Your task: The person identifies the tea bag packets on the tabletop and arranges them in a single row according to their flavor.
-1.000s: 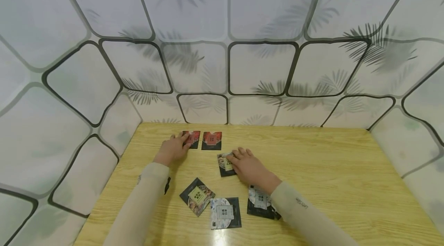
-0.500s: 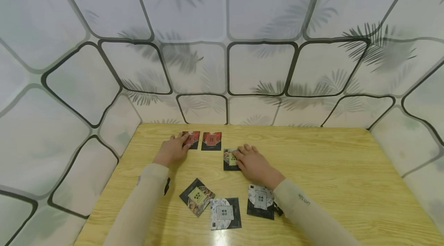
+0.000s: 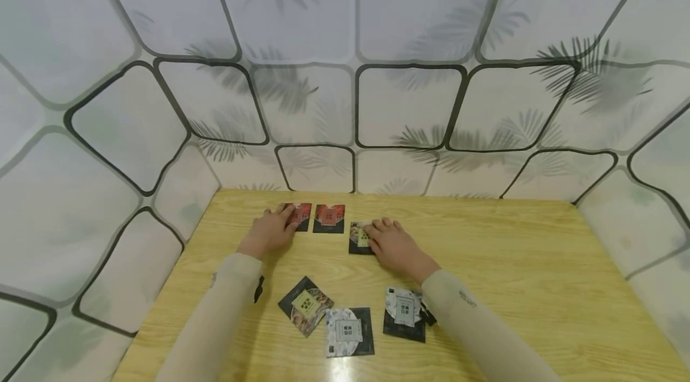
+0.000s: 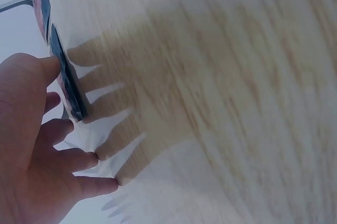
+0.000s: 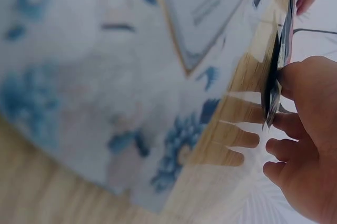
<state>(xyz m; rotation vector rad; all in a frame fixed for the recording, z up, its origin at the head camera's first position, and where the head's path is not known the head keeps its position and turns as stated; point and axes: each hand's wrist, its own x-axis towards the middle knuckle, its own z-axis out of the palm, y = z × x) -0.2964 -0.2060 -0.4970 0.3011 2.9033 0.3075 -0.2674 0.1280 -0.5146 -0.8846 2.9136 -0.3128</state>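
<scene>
The left hand (image 3: 271,229), fingers spread, rests on the leftmost red packet (image 3: 304,218), hiding its left part; the right hand (image 3: 396,245), fingers loosely extended, covers the far yellow-labelled packet (image 3: 359,240) partly, on the desk (image 3: 512,262)

Yellow-labelled packet (image 3: 359,240) partly hidden under right-hand fingers (image 3: 379,226)

We reach forward with both arms, the left arm (image 3: 207,322) and the right arm (image 3: 485,328) slanting inward, each in a long pale sleeve (image 3: 237,271). Our left hand (image 3: 269,230) and right hand (image 3: 398,245) stay apart from each other, backs up (a bit of the left one even slips into the right wrist view). On both, the fingers (image 4: 79,159) bend only slightly, with gaps showing between them, each thumb (image 4: 48,70) standing apart.
</scene>
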